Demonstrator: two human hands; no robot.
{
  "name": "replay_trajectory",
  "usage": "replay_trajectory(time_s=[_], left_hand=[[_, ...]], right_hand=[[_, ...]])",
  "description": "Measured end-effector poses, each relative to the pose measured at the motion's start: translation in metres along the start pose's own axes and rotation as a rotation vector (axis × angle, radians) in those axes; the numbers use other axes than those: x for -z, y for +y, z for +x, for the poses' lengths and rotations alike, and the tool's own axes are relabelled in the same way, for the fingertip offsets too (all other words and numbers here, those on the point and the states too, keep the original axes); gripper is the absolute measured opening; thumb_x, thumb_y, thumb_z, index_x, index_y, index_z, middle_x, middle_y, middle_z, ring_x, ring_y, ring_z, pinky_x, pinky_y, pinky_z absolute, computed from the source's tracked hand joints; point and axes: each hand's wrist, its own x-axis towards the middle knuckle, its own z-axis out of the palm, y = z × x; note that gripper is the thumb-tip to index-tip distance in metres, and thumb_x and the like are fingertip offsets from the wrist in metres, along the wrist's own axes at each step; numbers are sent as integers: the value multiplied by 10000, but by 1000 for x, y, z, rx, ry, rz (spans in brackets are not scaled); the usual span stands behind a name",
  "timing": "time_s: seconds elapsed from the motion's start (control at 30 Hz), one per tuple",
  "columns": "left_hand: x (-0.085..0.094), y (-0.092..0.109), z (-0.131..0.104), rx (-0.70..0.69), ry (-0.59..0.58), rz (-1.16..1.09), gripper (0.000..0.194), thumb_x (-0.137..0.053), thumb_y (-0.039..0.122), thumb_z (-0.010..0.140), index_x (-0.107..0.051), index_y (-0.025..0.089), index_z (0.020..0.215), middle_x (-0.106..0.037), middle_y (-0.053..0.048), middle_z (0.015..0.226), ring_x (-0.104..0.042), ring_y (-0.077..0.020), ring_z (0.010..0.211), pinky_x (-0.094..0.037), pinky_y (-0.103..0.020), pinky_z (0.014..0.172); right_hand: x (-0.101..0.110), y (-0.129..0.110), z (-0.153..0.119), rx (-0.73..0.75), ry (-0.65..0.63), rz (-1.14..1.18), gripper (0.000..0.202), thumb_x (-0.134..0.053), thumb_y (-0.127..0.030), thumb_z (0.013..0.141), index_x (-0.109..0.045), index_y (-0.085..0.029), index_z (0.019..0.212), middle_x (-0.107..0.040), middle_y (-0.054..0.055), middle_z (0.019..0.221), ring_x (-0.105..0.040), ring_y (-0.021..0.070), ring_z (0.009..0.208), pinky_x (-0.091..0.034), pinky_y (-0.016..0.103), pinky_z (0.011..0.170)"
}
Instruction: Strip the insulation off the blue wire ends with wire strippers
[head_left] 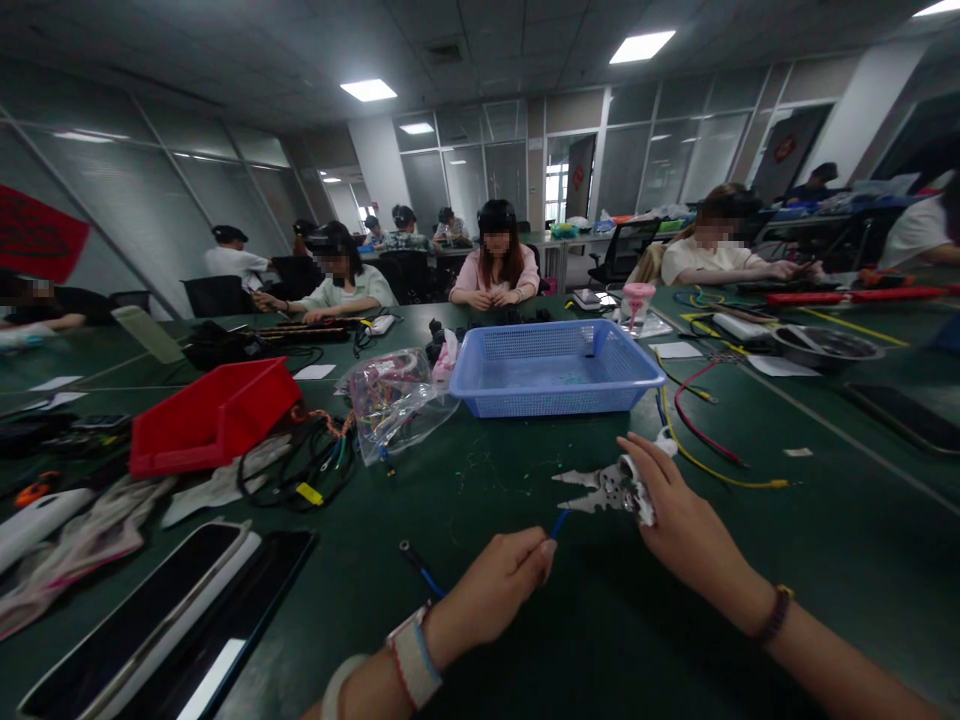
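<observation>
My left hand [501, 585] is closed around a blue wire [559, 522], whose free end pokes up past the thumb. Behind the hand, the wire's other end [427, 575] carries a dark sleeve and a ring terminal. My right hand [679, 515] grips the white handles of wire-stripping pliers [609, 490]. The pliers' jaws are spread and point left, and the wire's tip is just beneath the lower jaw; I cannot tell whether they touch. Small scraps [495, 470] lie on the green table beyond the hands.
Ahead stands a blue plastic basket [555, 402]. Left are a clear bag of wires [397, 400], a red bin [214, 415], cables, gloves [90, 555] and two phones [142, 620]. Yellow and red cables [697, 440] lie right. Several people sit around the tables.
</observation>
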Motion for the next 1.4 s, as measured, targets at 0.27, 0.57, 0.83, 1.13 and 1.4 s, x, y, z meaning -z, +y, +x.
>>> replay_trajectory(time_s=[0.27, 0.57, 0.83, 1.13, 1.4], left_hand=[[2, 7, -3, 4, -14, 6, 376, -294, 427, 968, -487, 184, 757, -456, 34, 634, -414, -109, 582, -334, -226, 578], [0, 4, -2, -5, -33, 13, 370, -302, 424, 973, -492, 180, 768, -447, 40, 628, -410, -106, 580, -329, -223, 586], [0, 2, 0, -1, -47, 33, 352, -322, 414, 969, -475, 179, 756, -464, 38, 654, -408, -100, 591, -326, -214, 587], [2, 2, 0, -4, -75, -9, 372, -323, 429, 970, -485, 174, 754, -435, 42, 637, -397, -98, 580, -309, -220, 575], [3, 4, -1, -13, -88, -7, 365, -328, 420, 972, -475, 174, 746, -436, 43, 635, -389, -95, 577, -308, -219, 576]], right_hand=[[-12, -1, -6, 72, -97, 25, 785, -416, -44, 752, -182, -218, 1481, -256, 128, 1532, -466, 273, 1273, -457, 413, 1013], [-11, -3, -7, 138, -73, -73, 743, -398, -13, 734, -252, -180, 1443, -381, 157, 1451, -465, 286, 1267, -438, 446, 1027], [-10, -4, -7, 129, -114, -121, 521, -435, -41, 738, -478, -164, 1242, -555, 133, 1262, -633, 235, 984, -539, 390, 869], [-11, -3, -5, 226, -36, -185, 589, -445, -26, 722, -419, -126, 1302, -528, 165, 1300, -597, 261, 1080, -515, 416, 927], [-17, 2, -4, 316, 25, -253, 536, -443, -33, 729, -446, -87, 1262, -566, 188, 1243, -599, 268, 1071, -522, 403, 903]])
